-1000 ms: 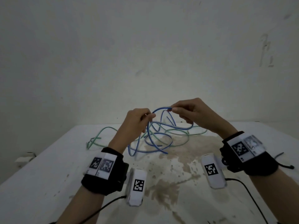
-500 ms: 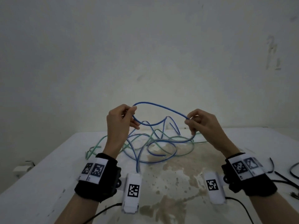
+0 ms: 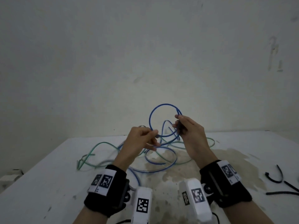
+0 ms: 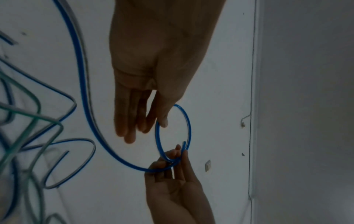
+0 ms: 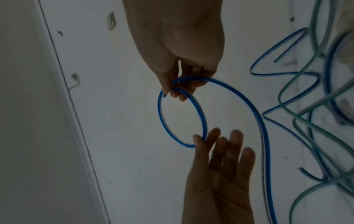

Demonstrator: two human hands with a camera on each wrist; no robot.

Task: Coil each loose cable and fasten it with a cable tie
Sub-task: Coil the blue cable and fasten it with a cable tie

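First loop of the blue cable (image 3: 163, 105) is now closed. Right hand (image 3: 188, 133) pinches the crossing point where the cable end overlaps the strand, fingers curled tight on it. Left hand (image 3: 140, 141) sits at the loop's lower left edge; in the wrist views its thumb and forefinger nip the ring lightly while the other fingers stay straight and relaxed. Both hands are raised above the bench (image 3: 48, 175), close together, loop between them.

Versus a second ago: then the hands nearly touched at one bent section of cable, no ring formed. Half a second ago they had pulled apart, a long arc of blue stretched between them. Now that arc has been brought round into a full circle and the right hand has taken over holding the overlap, left shifted from gripping to steadying.

Meaning for task: coiling has just started, one turn made, judged early stage. Most of the blue cable trails down onto the bench in loose bends, tangled with the green cable (image 3: 103, 143), which lies uncoiled. Black cable ties (image 3: 275, 179) lie at the right bench edge, well apart from the hands, none in use. Likely next: left hand feeds more slack for a second turn; the tangle with green may snag.
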